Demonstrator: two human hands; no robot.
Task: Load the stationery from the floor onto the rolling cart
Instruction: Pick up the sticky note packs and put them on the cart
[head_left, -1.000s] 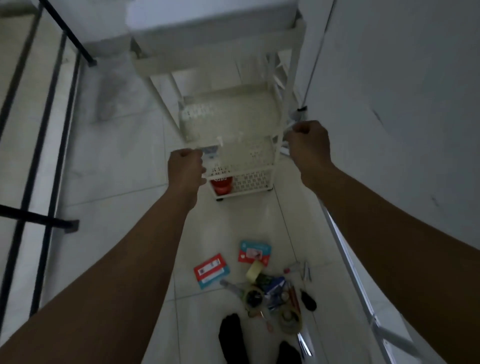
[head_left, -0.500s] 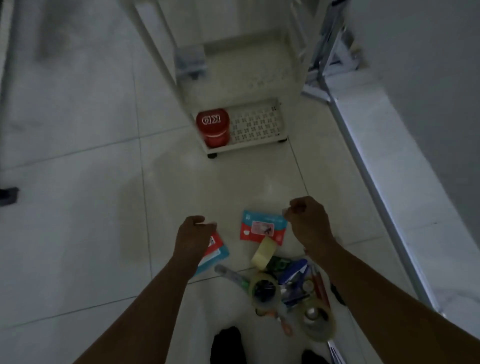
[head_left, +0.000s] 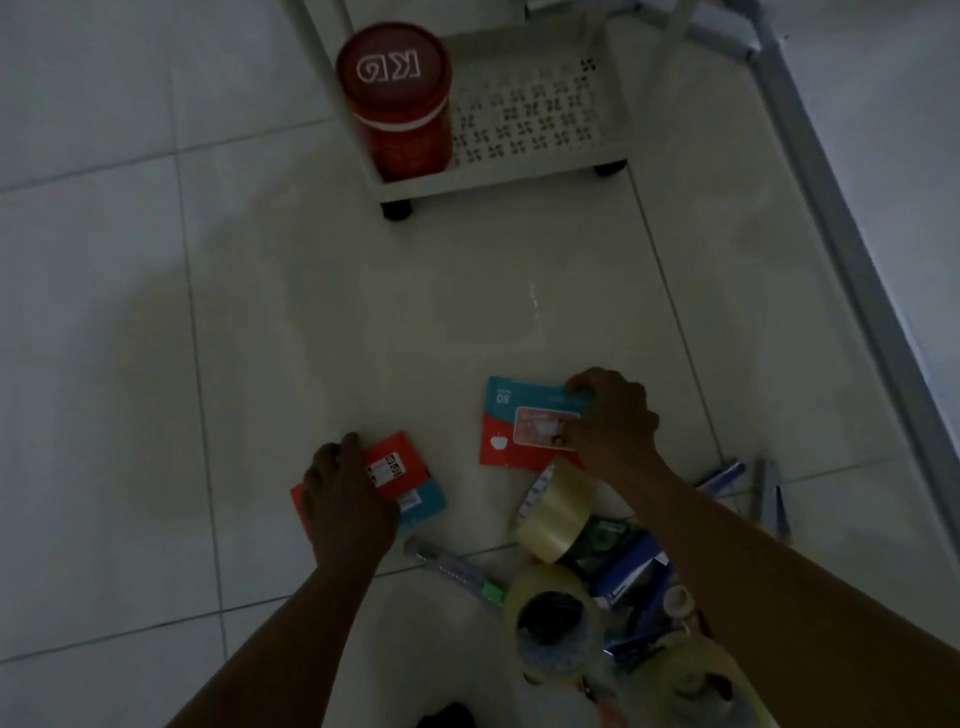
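Red-and-teal packets lie flat on the floor, nearer the person than the rolling cart. Left hand fingers press the left packet. Right hand fingers pinch the right packet at its right edge.

Head camera looks steeply down, close over the floor, cart base ahead.

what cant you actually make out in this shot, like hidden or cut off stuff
- Rolling cart: head view, upper shelves cut off by the top edge.
- Left packet: partly covered by the left hand; whether the fingers grip it is unclear.
- Right packet: its right edge hidden under the right hand; small print too dim to read.
- Stationery pile: dark, overlapped by the right forearm, cut off at the bottom edge.
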